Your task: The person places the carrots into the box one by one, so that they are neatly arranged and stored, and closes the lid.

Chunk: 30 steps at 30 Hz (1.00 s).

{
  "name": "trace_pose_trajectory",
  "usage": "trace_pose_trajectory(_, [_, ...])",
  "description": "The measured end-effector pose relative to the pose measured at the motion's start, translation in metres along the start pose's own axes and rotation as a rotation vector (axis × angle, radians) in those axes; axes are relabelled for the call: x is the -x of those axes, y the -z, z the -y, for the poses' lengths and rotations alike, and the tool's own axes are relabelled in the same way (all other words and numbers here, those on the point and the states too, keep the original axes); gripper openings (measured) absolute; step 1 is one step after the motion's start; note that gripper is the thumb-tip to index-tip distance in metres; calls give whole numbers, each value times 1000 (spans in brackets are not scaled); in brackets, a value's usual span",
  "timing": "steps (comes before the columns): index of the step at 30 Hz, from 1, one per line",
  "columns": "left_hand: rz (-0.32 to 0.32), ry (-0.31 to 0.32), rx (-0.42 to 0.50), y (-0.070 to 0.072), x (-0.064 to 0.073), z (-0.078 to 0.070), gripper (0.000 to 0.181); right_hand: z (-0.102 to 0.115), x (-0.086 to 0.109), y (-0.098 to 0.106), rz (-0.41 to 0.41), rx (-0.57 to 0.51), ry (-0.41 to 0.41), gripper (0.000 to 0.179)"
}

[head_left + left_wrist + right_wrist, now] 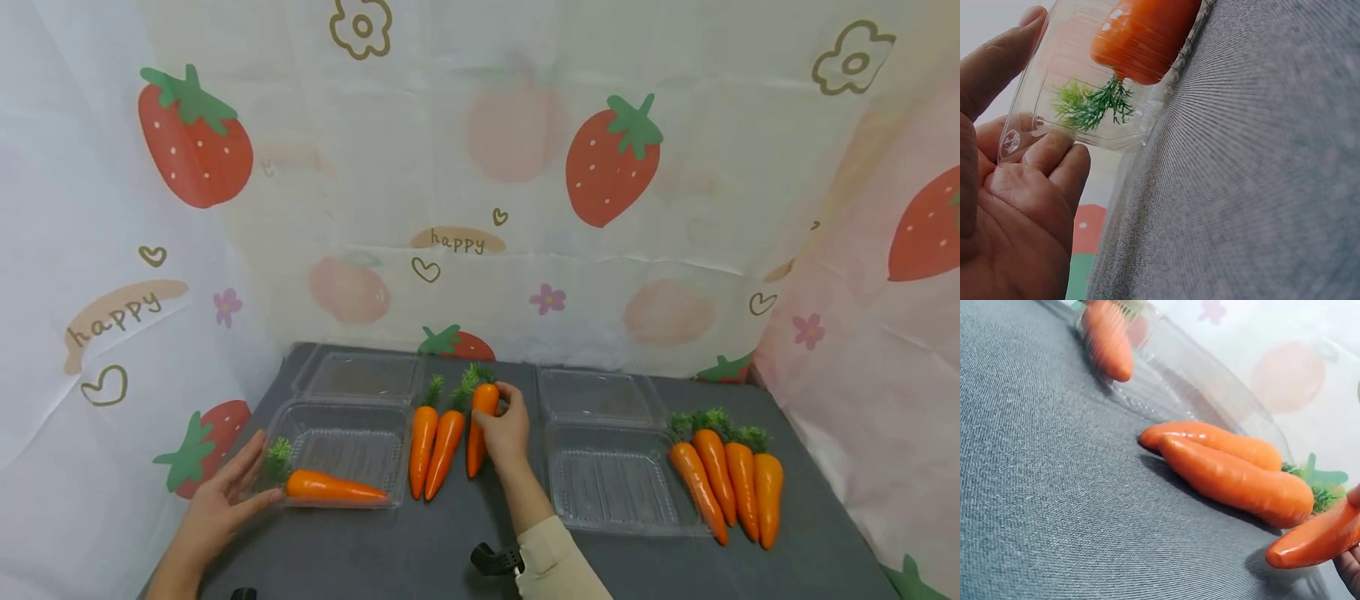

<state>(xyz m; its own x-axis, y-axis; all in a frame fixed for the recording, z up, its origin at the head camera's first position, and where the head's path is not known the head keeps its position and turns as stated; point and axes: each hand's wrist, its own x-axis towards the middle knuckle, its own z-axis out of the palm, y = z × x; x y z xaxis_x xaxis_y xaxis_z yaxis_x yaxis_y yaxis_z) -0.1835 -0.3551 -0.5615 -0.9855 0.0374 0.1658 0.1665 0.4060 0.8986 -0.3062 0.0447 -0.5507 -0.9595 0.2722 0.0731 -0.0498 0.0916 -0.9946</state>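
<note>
My left hand point(217, 508) holds the near left corner of a clear plastic box point(345, 408), thumb at the front and fingers at the side. Inside that box one orange carrot point(333, 487) lies along the near wall, its green top at the left; the left wrist view shows the carrot point(1141, 37) through the plastic. To the box's right, my right hand point(506, 425) pinches another carrot point(480, 433) near its leafy end, tip downward. Beside it two carrots point(446, 446) lie on the grey cloth. In the right wrist view the held carrot point(1316, 540) enters from the right edge.
Farther right a second clear plastic box point(611, 475) stands with its lid point(600, 396) folded back. Several carrots point(738, 492) lie side by side at its right. A printed fabric wall point(510, 208) rises behind the grey table point(420, 550).
</note>
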Motion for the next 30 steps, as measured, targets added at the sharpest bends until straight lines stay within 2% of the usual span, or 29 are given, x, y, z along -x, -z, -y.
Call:
trace_pose_trajectory(11, [0,16,-29,1,-2,-1,90,17,0,6,17,-85,38,61])
trace_pose_trajectory(19, [9,7,-3,1,0,1,90,24,3,5,60,-32,66,61])
trace_pose_trajectory(30, [5,-7,-15,0,-2,3,89,41,8,1,146,13,124,61])
